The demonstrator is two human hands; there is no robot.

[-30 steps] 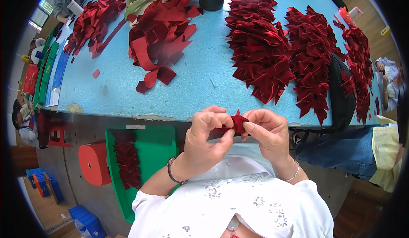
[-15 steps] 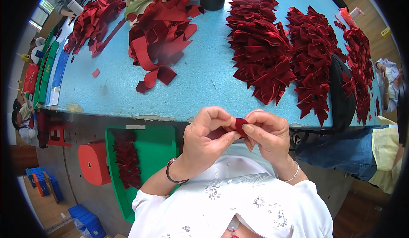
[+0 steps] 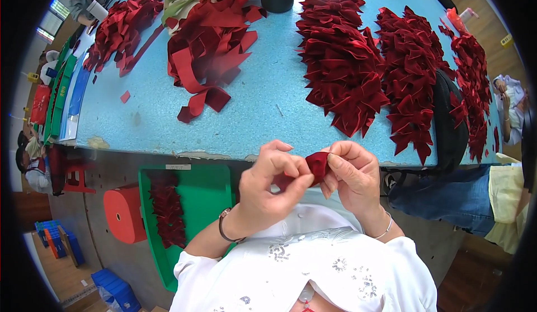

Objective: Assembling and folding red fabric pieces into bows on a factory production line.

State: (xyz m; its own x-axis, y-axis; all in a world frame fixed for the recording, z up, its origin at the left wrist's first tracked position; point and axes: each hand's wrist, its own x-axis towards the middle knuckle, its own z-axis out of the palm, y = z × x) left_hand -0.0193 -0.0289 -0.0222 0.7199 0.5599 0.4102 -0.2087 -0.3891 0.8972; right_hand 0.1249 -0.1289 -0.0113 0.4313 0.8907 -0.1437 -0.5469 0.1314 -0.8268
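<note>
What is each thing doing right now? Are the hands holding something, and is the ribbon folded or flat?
left hand: pinching the red ribbon piece.
right hand: pinching it from the other side.
red ribbon piece: folded, held between both hands.
loose ribbon strips: tangled, unfolded, on the blue table.
folded bows: heaped in piles.
green tray: on the floor, holding red pieces.

Bare blue table (image 3: 268,116) lies open at frame centre, hemmed by loose ribbon strips (image 3: 207,60) upper left and folded bow heaps (image 3: 341,66) upper right.
</note>
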